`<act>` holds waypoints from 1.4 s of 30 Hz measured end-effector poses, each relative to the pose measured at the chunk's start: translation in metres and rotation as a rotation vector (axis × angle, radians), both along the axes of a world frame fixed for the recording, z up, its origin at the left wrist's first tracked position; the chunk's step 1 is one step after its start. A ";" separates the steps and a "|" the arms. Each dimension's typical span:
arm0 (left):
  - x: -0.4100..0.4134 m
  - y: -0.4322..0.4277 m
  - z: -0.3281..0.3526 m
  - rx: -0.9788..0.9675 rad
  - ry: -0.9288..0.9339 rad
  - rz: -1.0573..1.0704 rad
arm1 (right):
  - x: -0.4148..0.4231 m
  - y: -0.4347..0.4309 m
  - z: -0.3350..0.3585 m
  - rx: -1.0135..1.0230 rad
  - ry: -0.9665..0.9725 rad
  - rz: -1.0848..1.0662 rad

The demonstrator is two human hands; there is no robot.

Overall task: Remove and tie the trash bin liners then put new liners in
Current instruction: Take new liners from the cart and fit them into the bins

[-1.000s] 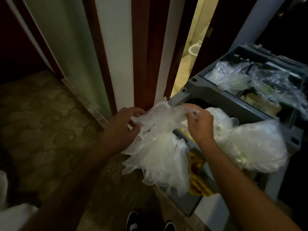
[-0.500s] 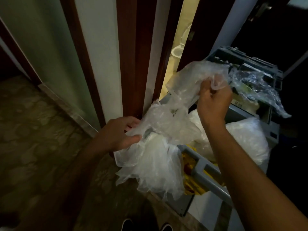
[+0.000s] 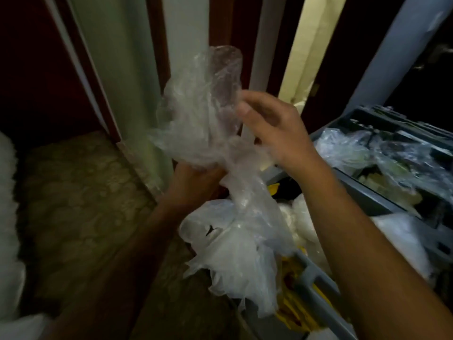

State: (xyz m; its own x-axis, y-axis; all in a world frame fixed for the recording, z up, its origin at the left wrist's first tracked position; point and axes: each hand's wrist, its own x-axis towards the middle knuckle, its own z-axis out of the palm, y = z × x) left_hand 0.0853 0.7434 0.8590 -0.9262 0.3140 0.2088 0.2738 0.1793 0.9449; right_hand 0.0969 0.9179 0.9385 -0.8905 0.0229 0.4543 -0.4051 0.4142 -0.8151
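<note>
A clear plastic liner [image 3: 196, 114] is stretched upward in front of the door frame. My left hand [image 3: 196, 180] grips it from below, where it narrows. My right hand [image 3: 272, 128] is raised beside the liner's upper part, fingers loosely curled and touching the film; whether it pinches it I cannot tell. Below hangs a bunch of whitish liners [image 3: 235, 251], draped over the edge of the grey cart [image 3: 316, 285].
The cart's upper tray [image 3: 382, 192] at the right holds crumpled clear bags [image 3: 367, 153]. A yellow bag [image 3: 291, 305] shows inside the cart. White bagged bundles [image 3: 402, 236] lie on it. Patterned carpet [image 3: 73, 204] lies to the left; the wooden door frame [image 3: 220, 25] stands ahead.
My right hand has lifted the clear liner higher and swung it left. My left hand rose from the bunch and now grips the liner's lower part. The view turned right and closer.
</note>
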 end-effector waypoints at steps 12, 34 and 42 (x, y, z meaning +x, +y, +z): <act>0.157 -0.139 -0.073 -0.093 -0.193 0.519 | 0.061 -0.135 -0.144 0.478 -0.462 0.595; 0.603 -0.355 -0.344 -0.243 -1.239 0.874 | 0.242 -0.322 -0.391 1.033 -0.824 0.818; 0.603 -0.468 -0.348 -0.170 -1.269 0.792 | 0.298 -0.385 -0.429 0.998 -1.020 0.677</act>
